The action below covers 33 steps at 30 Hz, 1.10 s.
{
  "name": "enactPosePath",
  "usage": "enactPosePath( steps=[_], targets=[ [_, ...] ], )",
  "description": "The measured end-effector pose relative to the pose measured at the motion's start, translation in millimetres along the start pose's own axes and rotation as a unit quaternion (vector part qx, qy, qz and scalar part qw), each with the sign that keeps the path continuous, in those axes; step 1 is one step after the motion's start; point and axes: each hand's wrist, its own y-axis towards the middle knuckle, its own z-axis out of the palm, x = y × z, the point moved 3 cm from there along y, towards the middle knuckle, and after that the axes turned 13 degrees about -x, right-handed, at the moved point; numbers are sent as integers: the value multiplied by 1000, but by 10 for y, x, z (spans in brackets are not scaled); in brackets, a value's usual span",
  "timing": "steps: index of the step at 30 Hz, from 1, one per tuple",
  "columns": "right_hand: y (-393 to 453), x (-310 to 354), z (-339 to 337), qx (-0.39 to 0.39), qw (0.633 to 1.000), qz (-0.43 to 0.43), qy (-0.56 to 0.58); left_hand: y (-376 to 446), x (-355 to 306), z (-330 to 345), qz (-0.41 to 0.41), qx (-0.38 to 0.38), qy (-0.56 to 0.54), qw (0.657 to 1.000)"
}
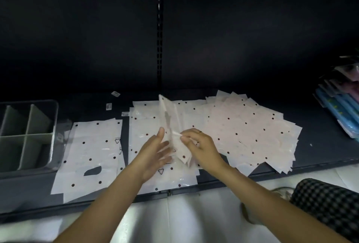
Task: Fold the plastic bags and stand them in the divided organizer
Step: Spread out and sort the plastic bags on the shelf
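Observation:
A translucent white plastic bag [171, 118] with punched holes stands half-raised in the middle of the dark shelf, partly folded. My right hand [196, 145] pinches its edge between thumb and fingers. My left hand [155, 151] lies flat with straight fingers against the bag's left side. Under it lies a flat stack of the same bags [147, 126]. Another bag [93, 155] lies flat to the left. A fanned pile of bags [252, 132] spreads to the right. The clear divided organizer [55, 118] with grey-green partitions sits at far left, holding no bags.
Small white labels [109, 106] lie near the shelf's back. Blue packaged goods [338, 110] lean at the far right. The shelf's front edge [213, 183] runs below my wrists, with white floor beneath. A checkered fabric [326, 200] shows at lower right.

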Motion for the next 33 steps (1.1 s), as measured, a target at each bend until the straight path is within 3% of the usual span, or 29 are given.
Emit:
enactPosePath(
  steps=[2, 3, 5, 6, 7, 8, 9, 10, 11, 14, 15, 17, 19, 20, 23, 27, 30, 33],
  targets=[
    [-115, 87, 140, 64, 998, 18, 7, -57, -76, -17, -26, 4, -102, 994],
    [-169, 112, 175, 41, 998, 39, 19, -72, -97, -52, -28, -8, -152, 988],
    [-289, 74, 211, -98, 984, 144, 48, -110, -132, -140, -15, -29, -222, 975],
    [-353, 43, 239, -162, 953, 242, 87, -137, -146, -172, -2, -26, -232, 972],
    [-413, 26, 307, -186, 900, 361, 161, -173, -161, -187, 12, -17, -233, 972],
    [-461, 43, 415, -172, 822, 473, 265, -211, -174, -191, 26, -9, -232, 972],
    [-477, 90, 506, -142, 751, 542, 350, -247, -189, -187, 40, -1, -232, 972],
    [-451, 145, 565, -100, 712, 568, 400, -277, -206, -176, 52, 5, -234, 971],
    [-387, 179, 595, -73, 699, 563, 434, -302, -223, -166, 64, 13, -238, 969],
    [-93, 240, 530, -77, 726, 503, 463, -345, -288, -175, 103, 31, -247, 963],
    [10, 234, 482, -96, 758, 469, 444, -359, -318, -194, 114, 33, -240, 963],
    [205, 169, 353, -145, 860, 348, 343, -366, -332, -268, 140, 21, -209, 968],
    [382, 176, 245, -160, 956, 160, 184, -372, -239, -375, 163, -39, -168, 971],
    [458, 171, 229, -148, 979, 78, 115, -360, -143, -446, 159, -90, -150, 972],
    [671, 62, 292, -67, 996, -44, -29, -351, 265, -643, 118, -231, -87, 962],
    [734, -276, 445, 77, 978, -71, -180, -368, 719, -683, 68, -282, 29, 957],
    [677, -408, 426, 59, 984, -43, -162, -420, 795, -602, 61, -287, 125, 948],
    [651, -324, 369, 14, 994, -43, -104, -409, 553, -516, 203, -290, 196, 914]
  ],
)
